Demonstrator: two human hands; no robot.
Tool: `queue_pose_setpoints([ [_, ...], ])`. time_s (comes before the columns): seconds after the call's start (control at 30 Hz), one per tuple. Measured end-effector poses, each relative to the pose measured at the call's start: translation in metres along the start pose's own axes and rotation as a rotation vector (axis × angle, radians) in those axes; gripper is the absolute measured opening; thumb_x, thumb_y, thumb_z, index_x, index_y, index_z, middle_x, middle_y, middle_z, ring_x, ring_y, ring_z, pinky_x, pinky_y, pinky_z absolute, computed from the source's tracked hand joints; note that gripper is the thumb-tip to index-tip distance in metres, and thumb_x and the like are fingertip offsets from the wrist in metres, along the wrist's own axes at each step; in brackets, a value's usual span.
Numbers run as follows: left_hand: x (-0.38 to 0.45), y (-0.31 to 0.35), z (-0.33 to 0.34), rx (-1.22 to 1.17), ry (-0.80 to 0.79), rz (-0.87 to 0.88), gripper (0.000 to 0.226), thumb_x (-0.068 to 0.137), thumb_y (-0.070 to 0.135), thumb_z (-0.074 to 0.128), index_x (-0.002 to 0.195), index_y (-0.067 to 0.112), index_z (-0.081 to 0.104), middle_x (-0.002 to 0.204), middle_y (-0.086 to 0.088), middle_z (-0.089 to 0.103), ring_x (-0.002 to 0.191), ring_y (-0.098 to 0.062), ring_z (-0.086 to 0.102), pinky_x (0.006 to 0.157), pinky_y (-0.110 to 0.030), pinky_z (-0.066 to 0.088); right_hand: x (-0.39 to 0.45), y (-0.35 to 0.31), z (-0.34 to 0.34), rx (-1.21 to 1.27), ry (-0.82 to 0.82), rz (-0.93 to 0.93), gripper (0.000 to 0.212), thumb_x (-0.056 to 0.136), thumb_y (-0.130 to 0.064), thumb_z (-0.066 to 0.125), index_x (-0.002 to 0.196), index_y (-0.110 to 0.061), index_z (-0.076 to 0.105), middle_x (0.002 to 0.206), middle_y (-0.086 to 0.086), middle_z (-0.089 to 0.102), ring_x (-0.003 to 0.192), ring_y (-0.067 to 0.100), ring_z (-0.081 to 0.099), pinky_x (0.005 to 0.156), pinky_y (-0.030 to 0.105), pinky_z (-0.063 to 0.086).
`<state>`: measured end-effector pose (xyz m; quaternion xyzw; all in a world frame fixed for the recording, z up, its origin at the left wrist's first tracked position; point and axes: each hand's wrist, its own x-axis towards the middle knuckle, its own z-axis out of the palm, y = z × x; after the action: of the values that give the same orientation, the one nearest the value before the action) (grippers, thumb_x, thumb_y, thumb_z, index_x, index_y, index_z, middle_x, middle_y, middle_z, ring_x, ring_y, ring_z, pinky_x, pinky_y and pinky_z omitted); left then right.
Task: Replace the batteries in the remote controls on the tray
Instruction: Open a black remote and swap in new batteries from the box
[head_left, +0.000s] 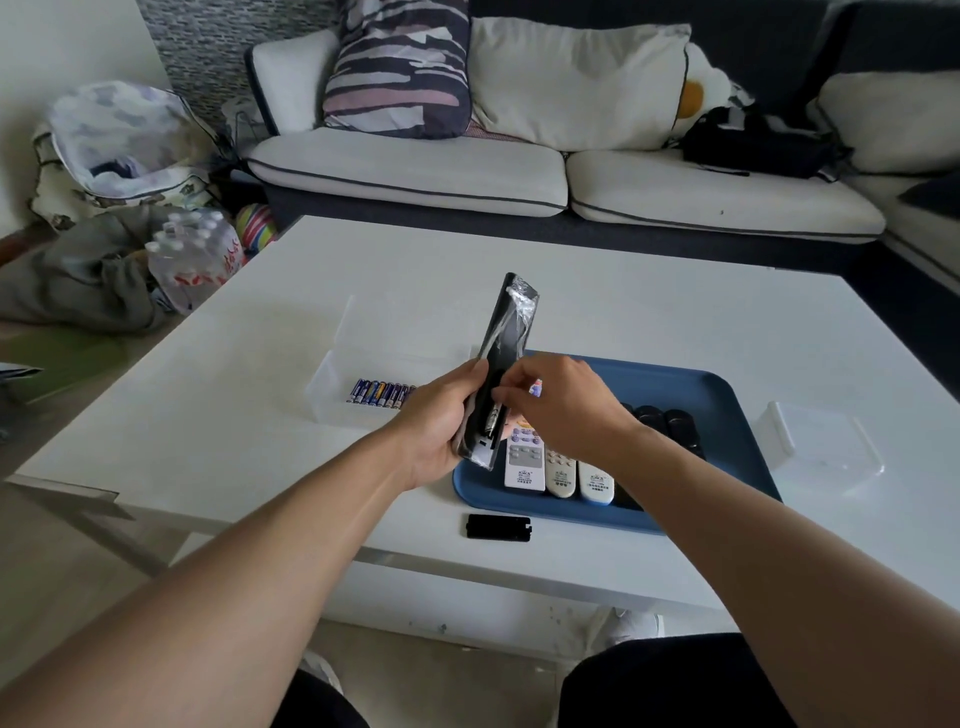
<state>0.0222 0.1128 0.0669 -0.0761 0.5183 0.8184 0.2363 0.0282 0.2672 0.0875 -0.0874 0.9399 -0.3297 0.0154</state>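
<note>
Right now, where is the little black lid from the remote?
In the head view, the black battery cover lies flat on the white table, near its front edge, just in front of the blue tray's left corner.

Soft, even daylight fills the room, and the white table (623, 322) reflects it brightly with only faint shadows. Wide-angle distortion bends the edges, and the whole picture is slightly soft.
</note>
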Motion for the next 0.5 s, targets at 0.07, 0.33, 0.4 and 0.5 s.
queue_pose_setpoints([
  [0.07, 0.0033, 0.0005, -0.0013, 0.012, 0.012, 0.024, 0.035, 0.105, 0.031, 0.046, 0.122, 0.005, 0.064, 0.107, -0.015, 0.067, 0.085, -0.022, 0.064, 0.091, -0.041, 0.052, -0.0019, -0.0001, 0.0041, -0.015, -0.056, 0.013, 0.013, 0.094, -0.041, 0.063, 0.088, -0.030, 0.067, 0.086, -0.011, 0.067, 0.074, 0.010, 0.059, 0.071, 0.034, 0.050],
  [0.33, 0.0042, 0.0052, 0.0042, -0.101, 0.022, 0.057, 0.043, 0.106, 0.035, 0.044, 0.131, 0.005, 0.061, 0.129, -0.019, 0.066, 0.115, -0.031, 0.062, 0.115, -0.052, 0.038, -0.0053, -0.0010, 0.0012, 0.161, 0.276, -0.008, 0.011, 0.085, -0.036, 0.075, 0.075, -0.037, 0.071, 0.084, -0.018, 0.070, 0.063, 0.002, 0.054, 0.063, 0.028, 0.046],
  [0.4, 0.0037, 0.0067, 0.0026, -0.095, 0.043, 0.060, 0.042, 0.106, 0.035, 0.044, 0.128, 0.004, 0.063, 0.131, -0.021, 0.064, 0.120, -0.033, 0.061, 0.116, -0.052, 0.037, -0.0068, -0.0022, 0.0025, 0.148, 0.278, -0.010, 0.007, 0.084, -0.038, 0.076, 0.078, -0.037, 0.074, 0.087, -0.017, 0.070, 0.069, 0.003, 0.055, 0.067, 0.031, 0.049],
  [0.5, 0.0041, 0.0073, 0.0014, -0.102, 0.057, 0.044, 0.043, 0.106, 0.036, 0.045, 0.125, 0.002, 0.063, 0.128, -0.021, 0.066, 0.126, -0.036, 0.059, 0.114, -0.051, 0.039, -0.0073, -0.0020, 0.0031, 0.115, 0.290, -0.009, 0.004, 0.085, -0.038, 0.075, 0.081, -0.039, 0.076, 0.087, -0.018, 0.070, 0.075, 0.007, 0.058, 0.071, 0.032, 0.051],
])
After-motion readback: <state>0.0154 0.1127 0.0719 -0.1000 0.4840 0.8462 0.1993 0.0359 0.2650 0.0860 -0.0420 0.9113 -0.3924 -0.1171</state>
